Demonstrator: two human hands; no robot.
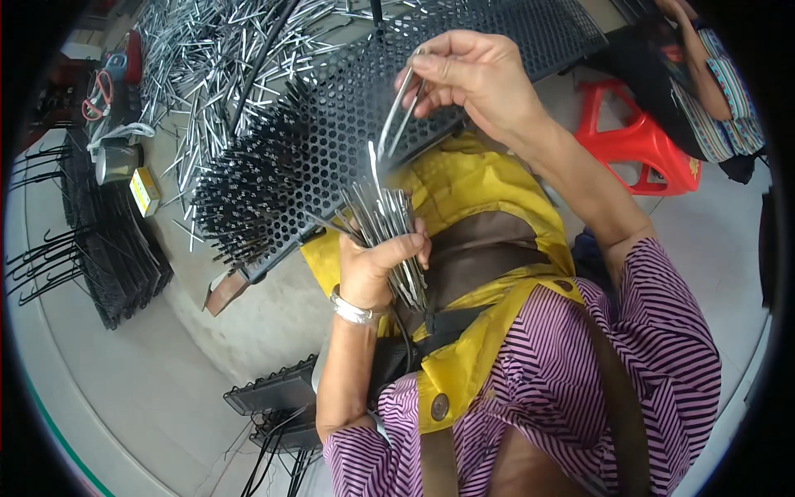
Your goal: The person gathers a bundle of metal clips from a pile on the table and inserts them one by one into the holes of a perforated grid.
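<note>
My left hand [377,263] is wrapped round a thick bundle of thin silvery metal rods [383,214], held upright above my lap. A few rods splay out past my thumb. Up and to the right, my right hand [472,79] pinches a couple of loose metal rods [396,116] between thumb and fingers. Their lower ends hang just over the bundle; one looks blurred. Behind both hands slopes a black perforated rack [339,137] with hexagonal holes. Its left part is packed with black-ended rods [248,190] standing in the holes.
Loose silvery rods [215,74] are heaped beyond the rack. Black hooked racks [116,257] stand at left, near a yellow box [144,192] and a metal cup [116,161]. A red plastic stool [633,137] is at right, beside another person's arm [704,70]. A yellow apron [472,182] covers my lap.
</note>
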